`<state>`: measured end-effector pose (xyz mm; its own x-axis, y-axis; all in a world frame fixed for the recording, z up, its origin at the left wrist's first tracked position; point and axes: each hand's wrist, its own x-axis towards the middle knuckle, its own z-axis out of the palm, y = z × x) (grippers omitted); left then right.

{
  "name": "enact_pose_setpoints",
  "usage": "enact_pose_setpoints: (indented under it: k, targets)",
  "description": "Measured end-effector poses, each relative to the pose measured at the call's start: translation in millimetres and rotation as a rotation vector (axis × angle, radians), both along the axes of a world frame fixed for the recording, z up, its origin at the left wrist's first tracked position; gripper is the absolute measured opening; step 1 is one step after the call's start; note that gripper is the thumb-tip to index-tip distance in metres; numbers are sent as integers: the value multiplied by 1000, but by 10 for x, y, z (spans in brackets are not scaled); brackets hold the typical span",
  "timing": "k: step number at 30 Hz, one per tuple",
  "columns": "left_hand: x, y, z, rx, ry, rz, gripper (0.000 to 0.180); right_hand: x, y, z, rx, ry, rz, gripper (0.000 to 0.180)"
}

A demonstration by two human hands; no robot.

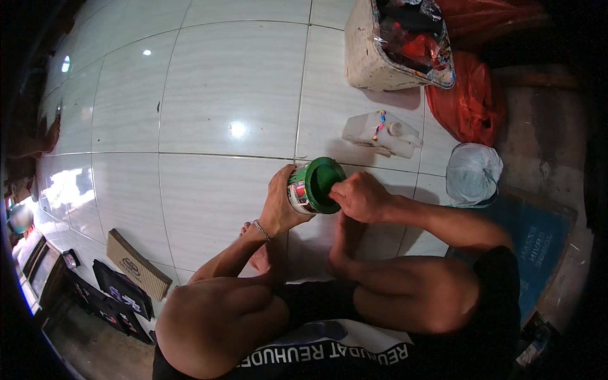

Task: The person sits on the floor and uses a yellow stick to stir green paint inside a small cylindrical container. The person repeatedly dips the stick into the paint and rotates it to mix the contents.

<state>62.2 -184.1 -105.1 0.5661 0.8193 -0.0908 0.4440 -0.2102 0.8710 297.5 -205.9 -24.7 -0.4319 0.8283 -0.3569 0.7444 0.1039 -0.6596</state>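
Observation:
Above the tiled floor, between my bent knees, a round can [299, 194] with a green rim and a printed label is tilted so its mouth faces right. My left hand [278, 202] is wrapped round its base end and side. At the mouth, the fingers of my right hand [361, 197] are pinched together and reach just inside the rim. Whatever they grip is hidden by the fingers. Green colour coats the inside of the can. Just beyond lies a translucent plastic container [373, 134] with a bright multicoloured streak on it.
A paint-stained tub [362, 54] full of crumpled bags stands at the far right, beside a red plastic bag [467, 101]. Nearer are a white-bagged bundle [474, 172] and a blue board [525, 247]. Left lie a ribbed tan panel [134, 263] and black pouches [120, 288]. Someone's foot [50, 136] shows far left.

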Motion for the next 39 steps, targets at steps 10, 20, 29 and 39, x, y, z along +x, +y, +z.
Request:
enact_pose_setpoints:
  k: [10, 20, 29, 39]
  targets:
    - [-69, 5, 79, -32, 2, 37, 110, 7, 75, -50, 251, -9, 64, 13]
    - [-52, -21, 93, 22, 18, 60, 110, -106, 288, 121, 277, 203, -246, 17]
    - [4, -31, 43, 73, -5, 14, 110, -81, 100, 74, -81, 132, -182, 12]
    - [5, -65, -13, -31, -25, 46, 109, -28, 14, 21, 90, -96, 118, 11]
